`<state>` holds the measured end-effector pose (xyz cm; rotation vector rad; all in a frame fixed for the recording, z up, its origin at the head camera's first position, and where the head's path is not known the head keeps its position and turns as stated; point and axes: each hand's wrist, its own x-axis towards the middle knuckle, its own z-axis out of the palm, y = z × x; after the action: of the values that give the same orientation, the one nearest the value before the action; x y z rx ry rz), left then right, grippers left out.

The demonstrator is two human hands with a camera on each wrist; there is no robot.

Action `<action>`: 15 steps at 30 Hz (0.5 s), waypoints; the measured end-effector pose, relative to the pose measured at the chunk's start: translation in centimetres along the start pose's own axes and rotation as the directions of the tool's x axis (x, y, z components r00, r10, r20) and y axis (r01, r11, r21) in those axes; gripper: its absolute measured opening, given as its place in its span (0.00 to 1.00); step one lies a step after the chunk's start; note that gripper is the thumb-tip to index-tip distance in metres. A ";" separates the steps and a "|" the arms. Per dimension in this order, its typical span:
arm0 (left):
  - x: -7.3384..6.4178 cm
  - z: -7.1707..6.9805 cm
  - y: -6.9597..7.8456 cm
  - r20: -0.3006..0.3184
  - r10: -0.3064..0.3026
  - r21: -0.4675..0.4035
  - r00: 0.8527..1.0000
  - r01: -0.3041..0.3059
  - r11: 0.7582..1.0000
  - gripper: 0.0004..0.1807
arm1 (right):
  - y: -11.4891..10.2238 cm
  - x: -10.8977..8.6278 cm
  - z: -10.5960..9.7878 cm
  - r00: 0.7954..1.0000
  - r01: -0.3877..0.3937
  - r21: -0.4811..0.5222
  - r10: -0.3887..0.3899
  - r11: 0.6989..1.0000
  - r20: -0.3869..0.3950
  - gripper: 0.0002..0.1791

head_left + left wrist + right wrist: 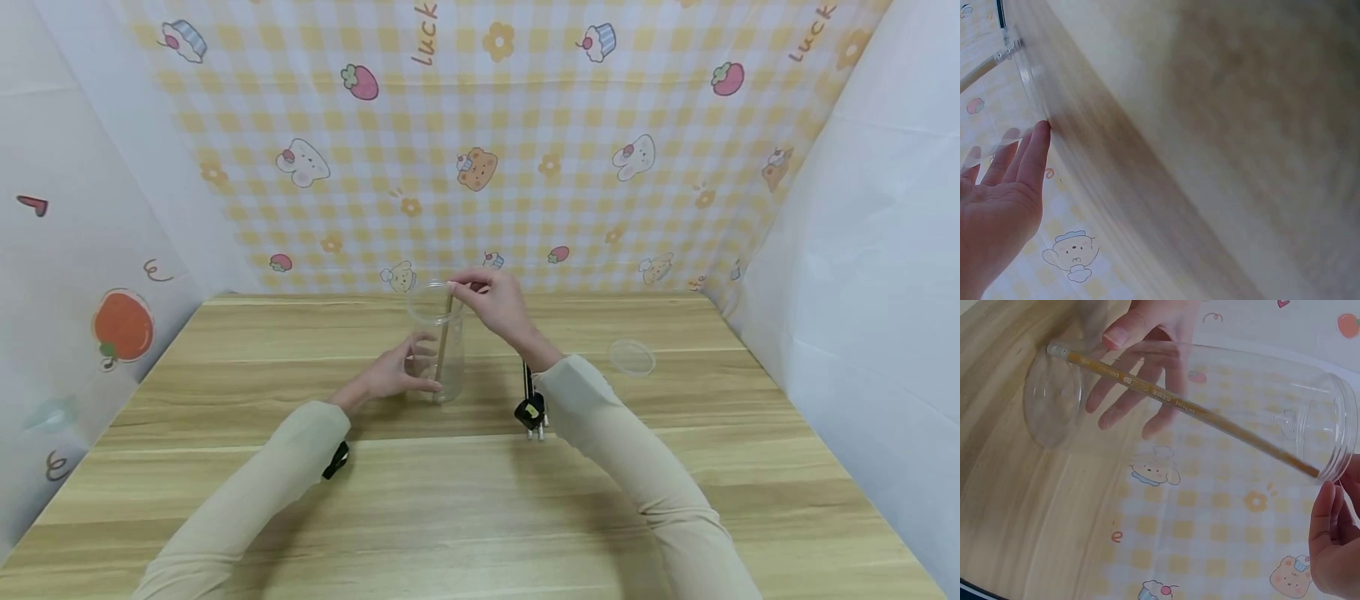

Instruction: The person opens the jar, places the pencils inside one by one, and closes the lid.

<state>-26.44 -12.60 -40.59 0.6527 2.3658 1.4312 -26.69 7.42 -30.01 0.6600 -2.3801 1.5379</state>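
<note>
A clear plastic jar [454, 354] stands upright on the table. My left hand [396, 368] holds it low on its side, thumb in front and fingers seen through the wall. Inside leans a yellow-brown pencil [1169, 398], its eraser end at the jar's bottom and its other end up at the rim. At the mouth, my right hand [495, 304] pinches the pencil's upper end between thumb and fingertips. The left wrist view shows the left fingers [1034, 153] extended along the see-through jar.
Right of the jar, a round clear lid [632, 357] lies flat on the wooden table [450, 517]. Several slim sticks with pale ends [537, 434] lie partly hidden under the right forearm. A yellow checked cloth [420, 125] hangs behind, with pale cloth walls at both sides.
</note>
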 end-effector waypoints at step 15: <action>-0.2 0.1 0.1 -0.007 0.004 0.016 1.000 -0.004 1.000 0.45 | 1.2 0.2 -3.5 0.980 -0.150 0.269 0.178 0.951 -0.084 0.16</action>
<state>-26.24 -12.62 -40.56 0.6575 2.3851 1.4201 -27.67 10.94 -29.41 0.4234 -2.2214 1.9291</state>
